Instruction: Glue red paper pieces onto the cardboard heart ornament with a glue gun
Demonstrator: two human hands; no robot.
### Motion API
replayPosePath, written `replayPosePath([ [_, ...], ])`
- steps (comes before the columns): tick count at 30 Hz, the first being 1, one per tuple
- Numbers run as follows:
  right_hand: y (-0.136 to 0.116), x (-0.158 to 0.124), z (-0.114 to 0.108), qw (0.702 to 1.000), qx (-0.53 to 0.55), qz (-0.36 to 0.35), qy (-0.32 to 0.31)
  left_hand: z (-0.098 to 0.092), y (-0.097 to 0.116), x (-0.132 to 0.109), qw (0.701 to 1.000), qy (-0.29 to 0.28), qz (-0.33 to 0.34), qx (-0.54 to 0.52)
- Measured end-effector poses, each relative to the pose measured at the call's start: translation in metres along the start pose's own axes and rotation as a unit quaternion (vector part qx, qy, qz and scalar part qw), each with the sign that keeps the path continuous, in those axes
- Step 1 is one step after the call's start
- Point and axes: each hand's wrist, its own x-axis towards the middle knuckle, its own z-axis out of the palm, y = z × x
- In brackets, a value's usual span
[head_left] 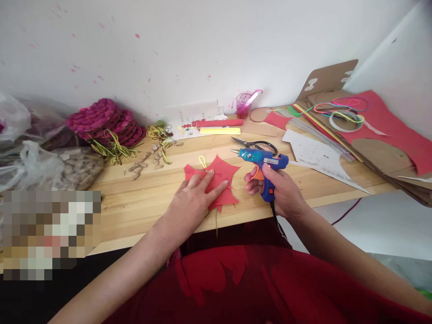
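My left hand [195,195] lies with its fingers spread on a red star-shaped paper cutout [224,173] on the wooden table. A yellow cord loop [202,161] sticks out at the cutout's upper edge, and a thin string hangs below it over the table's front edge. My right hand [278,186] is wrapped round a blue hot glue gun [265,157] with an orange trigger. Its metal nozzle points left, above and to the right of the red paper. Black-handled scissors [256,145] lie just behind the glue gun.
Peanuts [141,164], tied yellow-green cords [160,135] and a stack of magenta woven pieces [104,121] are at the left, beside plastic bags [37,159]. A yellow strip [219,131] and a cup of pink liquid [243,105] stand behind. Cardboard [378,146] and tape [337,126] lie right.
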Motion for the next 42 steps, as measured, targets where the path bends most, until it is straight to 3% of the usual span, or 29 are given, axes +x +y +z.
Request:
replayPosePath([
  [5, 0.001, 0.001, 0.001, 1.000, 0.002, -0.007, 0.002, -0.002, 0.007, 0.001, 0.999, 0.003, 0.010, 0.035],
  [11, 0.002, 0.001, 0.001, 1.000, -0.004, -0.012, -0.002, 0.007, -0.004, -0.002, 0.997, 0.071, 0.024, 0.013],
  [15, -0.003, -0.008, -0.004, 0.999, -0.047, 0.012, 0.003, 0.014, -0.007, 0.000, 0.984, 0.144, 0.041, -0.101],
  [19, -0.010, -0.021, -0.018, 0.993, -0.106, 0.031, 0.030, 0.007, 0.004, 0.011, 0.939, 0.221, 0.022, -0.262],
  [22, -0.014, -0.031, -0.028, 0.988, -0.138, 0.054, 0.045, -0.001, 0.018, 0.022, 0.953, 0.177, 0.022, -0.243],
  [26, -0.022, -0.041, -0.037, 0.966, -0.242, 0.096, 0.002, -0.005, 0.027, 0.033, 0.980, 0.120, -0.006, -0.161],
  [34, -0.030, -0.045, -0.024, 0.903, -0.417, 0.081, -0.059, -0.005, 0.009, 0.033, 0.928, 0.147, -0.091, -0.331],
  [39, -0.032, -0.037, -0.011, 0.856, -0.509, 0.012, -0.091, -0.007, 0.006, 0.033, 0.920, 0.139, -0.102, -0.353],
  [42, -0.034, -0.034, -0.009, 0.846, -0.525, 0.006, -0.093, -0.007, 0.006, 0.033, 0.919, 0.137, -0.109, -0.353],
])
